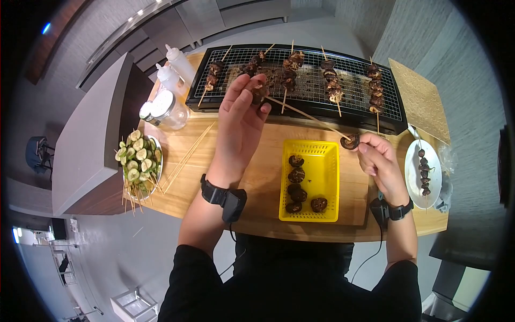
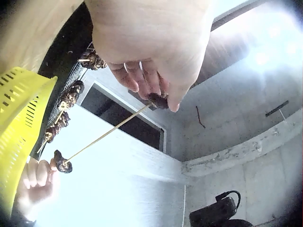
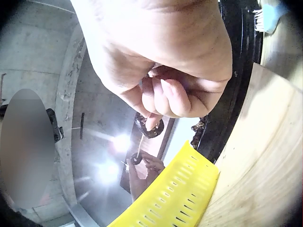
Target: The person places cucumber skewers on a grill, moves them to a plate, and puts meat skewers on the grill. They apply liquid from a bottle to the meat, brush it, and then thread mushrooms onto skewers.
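My left hand (image 1: 240, 131) is raised in front of the grill, holding a dark brown mushroom (image 1: 258, 92) between thumb and fingers. A thin wooden skewer (image 1: 307, 116) runs from that mushroom down to the right. At its other end is a second dark mushroom (image 1: 350, 141), pinched by my right hand (image 1: 383, 165). The left wrist view shows the skewer (image 2: 105, 134) bare between the two mushrooms. Curled fingers (image 3: 163, 97) of the right hand appear in the right wrist view, with the mushroom (image 3: 150, 126) at their tips. Below the skewer, a yellow basket (image 1: 324, 172) contains several mushrooms.
A black grill (image 1: 343, 116) across the back carries several mushroom skewers. At left are a plate of cucumber skewers (image 1: 140, 161), loose wooden skewers (image 1: 188, 155), a glass jar (image 1: 170, 111) and squeeze bottles (image 1: 181, 64). A white plate (image 1: 413, 182) with one skewer lies at right.
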`<state>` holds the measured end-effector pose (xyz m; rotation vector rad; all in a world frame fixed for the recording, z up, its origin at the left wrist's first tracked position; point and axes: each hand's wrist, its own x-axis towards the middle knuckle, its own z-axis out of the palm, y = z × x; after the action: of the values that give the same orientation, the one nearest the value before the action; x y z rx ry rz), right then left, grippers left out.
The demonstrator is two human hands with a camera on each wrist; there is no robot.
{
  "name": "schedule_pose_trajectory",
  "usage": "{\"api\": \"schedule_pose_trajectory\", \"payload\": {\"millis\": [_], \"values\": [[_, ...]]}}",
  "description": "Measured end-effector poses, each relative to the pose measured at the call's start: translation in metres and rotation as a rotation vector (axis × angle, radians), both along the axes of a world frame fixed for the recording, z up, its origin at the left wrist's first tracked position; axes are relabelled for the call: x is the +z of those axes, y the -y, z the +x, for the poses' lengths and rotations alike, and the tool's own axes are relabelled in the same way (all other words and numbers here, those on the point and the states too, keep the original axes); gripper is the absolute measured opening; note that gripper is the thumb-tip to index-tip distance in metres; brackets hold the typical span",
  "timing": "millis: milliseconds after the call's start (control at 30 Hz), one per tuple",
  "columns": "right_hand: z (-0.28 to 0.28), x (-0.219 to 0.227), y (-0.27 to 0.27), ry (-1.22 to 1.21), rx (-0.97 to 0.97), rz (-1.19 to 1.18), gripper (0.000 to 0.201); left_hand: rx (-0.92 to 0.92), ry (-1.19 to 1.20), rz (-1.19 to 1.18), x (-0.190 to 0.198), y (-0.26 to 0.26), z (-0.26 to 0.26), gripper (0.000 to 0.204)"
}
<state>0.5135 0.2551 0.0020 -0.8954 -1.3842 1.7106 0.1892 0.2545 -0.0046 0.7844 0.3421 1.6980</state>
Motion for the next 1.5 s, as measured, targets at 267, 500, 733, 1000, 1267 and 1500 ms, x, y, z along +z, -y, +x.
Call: {"api": "schedule_pose_trajectory", "payload": {"millis": [267,500,733,1000,1267,1500], "values": [[0.0,-0.001,0.0,0.001,-0.003,0.001,0.013,-0.007,-0.076,-0.006,0.007,0.005,0.004,0.033],[-0.002,0.0,0.0,-0.002,-0.001,-0.012,0.013,-0.075,-0.104,0.053,0.007,0.005,0.006,0.037],[-0.002,0.0,0.001,0.004,0.008,-0.012,0.013,-0.113,-0.265,0.145,0.007,0.005,0.016,0.043],[0.0,-0.001,0.001,-0.003,0.026,-0.028,0.013,-0.17,-0.379,0.192,0.011,0.007,0.019,0.043],[-0.002,-0.003,0.006,0.055,0.107,-0.004,0.013,-0.337,-0.576,0.129,0.011,0.017,0.031,0.048],[-0.001,0.0,0.006,0.024,0.085,-0.045,0.013,-0.235,-0.627,0.236,0.012,0.015,0.034,0.048]]}}
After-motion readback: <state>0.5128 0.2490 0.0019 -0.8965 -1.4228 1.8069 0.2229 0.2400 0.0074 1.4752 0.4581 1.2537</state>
